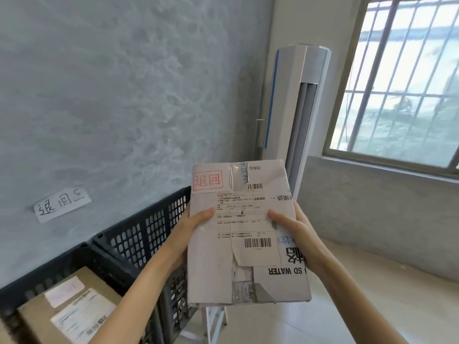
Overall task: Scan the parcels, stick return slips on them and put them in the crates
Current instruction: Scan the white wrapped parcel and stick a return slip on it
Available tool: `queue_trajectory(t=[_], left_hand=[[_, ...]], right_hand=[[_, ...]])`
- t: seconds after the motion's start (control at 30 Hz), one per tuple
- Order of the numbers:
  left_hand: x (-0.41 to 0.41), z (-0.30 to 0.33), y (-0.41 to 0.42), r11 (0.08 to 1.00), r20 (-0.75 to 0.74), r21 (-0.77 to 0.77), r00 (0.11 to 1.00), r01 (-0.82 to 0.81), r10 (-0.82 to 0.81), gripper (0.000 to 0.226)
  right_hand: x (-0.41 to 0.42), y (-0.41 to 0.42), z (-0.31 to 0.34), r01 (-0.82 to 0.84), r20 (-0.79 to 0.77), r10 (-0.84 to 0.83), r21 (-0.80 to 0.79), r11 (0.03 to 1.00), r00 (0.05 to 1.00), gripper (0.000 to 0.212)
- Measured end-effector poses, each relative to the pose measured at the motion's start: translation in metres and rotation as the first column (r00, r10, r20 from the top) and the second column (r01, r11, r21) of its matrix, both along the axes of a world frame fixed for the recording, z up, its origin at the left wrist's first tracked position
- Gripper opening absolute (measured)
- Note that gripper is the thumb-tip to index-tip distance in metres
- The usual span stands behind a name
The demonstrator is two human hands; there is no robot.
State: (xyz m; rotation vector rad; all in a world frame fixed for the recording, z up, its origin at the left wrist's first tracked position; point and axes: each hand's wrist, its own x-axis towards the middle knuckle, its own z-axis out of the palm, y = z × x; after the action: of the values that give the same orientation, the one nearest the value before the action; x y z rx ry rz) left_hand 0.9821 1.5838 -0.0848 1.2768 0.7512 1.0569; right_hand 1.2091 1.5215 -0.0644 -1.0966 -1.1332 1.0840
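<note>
A pale grey parcel (244,234) is held up in front of me at mid-frame. It carries a shipping label with barcodes and a red-stamped return slip (208,181) at its top left corner. My left hand (191,225) grips its left edge, thumb on top. My right hand (294,230) grips the right edge the same way. To the left and below stand two dark plastic crates (139,229). The nearer crate (29,291) holds a brown cardboard parcel (72,309) with white labels.
A handwritten paper sign (62,204) is taped to the grey wall above the crates. A tall white air conditioner (295,115) stands in the corner, next to a barred window (402,78). Pale tiled floor (347,294) spreads to the right. A white frame (213,321) supports the crates.
</note>
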Motion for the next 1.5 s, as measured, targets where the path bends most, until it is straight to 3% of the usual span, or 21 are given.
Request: queue_trajectory(t=[0.27, 0.47, 0.8, 1.0, 1.13, 1.27, 1.33, 1.43, 1.5], left_hand=[[0.000, -0.008, 0.181, 0.994, 0.017, -0.008, 0.994, -0.105, 0.105, 0.059], [-0.010, -0.024, 0.259, 0.976, -0.005, -0.083, 0.980, -0.200, 0.201, 0.053], [-0.023, -0.105, 0.333, 0.823, -0.128, -0.317, 0.881, -0.472, 0.456, 0.057], [-0.017, -0.146, 0.353, 0.681, -0.193, -0.468, 0.817, -0.563, 0.543, 0.057], [-0.016, -0.169, 0.353, 0.607, -0.228, -0.489, 0.764, -0.626, 0.604, 0.060], [-0.010, -0.196, 0.355, 0.551, -0.259, -0.536, 0.746, -0.640, 0.614, 0.071], [-0.005, -0.213, 0.356, 0.513, -0.285, -0.562, 0.735, -0.648, 0.615, 0.070], [-0.003, -0.239, 0.361, 0.479, -0.272, -0.626, 0.748, -0.616, 0.606, 0.063], [0.000, -0.254, 0.364, 0.450, -0.259, -0.659, 0.743, -0.603, 0.617, 0.058]], right_hand=[[0.006, 0.203, 0.005, -0.092, 0.068, 0.097, -0.071, 0.993, 0.993, 0.036], [-0.001, 0.308, -0.008, -0.210, 0.108, 0.221, -0.107, 0.972, 0.969, 0.018], [-0.018, 0.472, -0.096, -0.500, 0.053, 0.551, -0.356, 0.790, 0.833, 0.042], [-0.024, 0.526, -0.123, -0.611, 0.095, 0.710, -0.438, 0.659, 0.698, 0.012], [-0.032, 0.545, -0.146, -0.646, 0.098, 0.766, -0.475, 0.597, 0.636, 0.025], [-0.031, 0.556, -0.177, -0.599, 0.091, 0.784, -0.592, 0.539, 0.614, 0.019], [-0.031, 0.561, -0.195, -0.563, 0.103, 0.794, -0.651, 0.510, 0.599, 0.027], [-0.031, 0.567, -0.220, -0.493, 0.102, 0.766, -0.710, 0.503, 0.634, 0.039], [-0.034, 0.571, -0.232, -0.459, 0.123, 0.758, -0.730, 0.507, 0.641, 0.036]])
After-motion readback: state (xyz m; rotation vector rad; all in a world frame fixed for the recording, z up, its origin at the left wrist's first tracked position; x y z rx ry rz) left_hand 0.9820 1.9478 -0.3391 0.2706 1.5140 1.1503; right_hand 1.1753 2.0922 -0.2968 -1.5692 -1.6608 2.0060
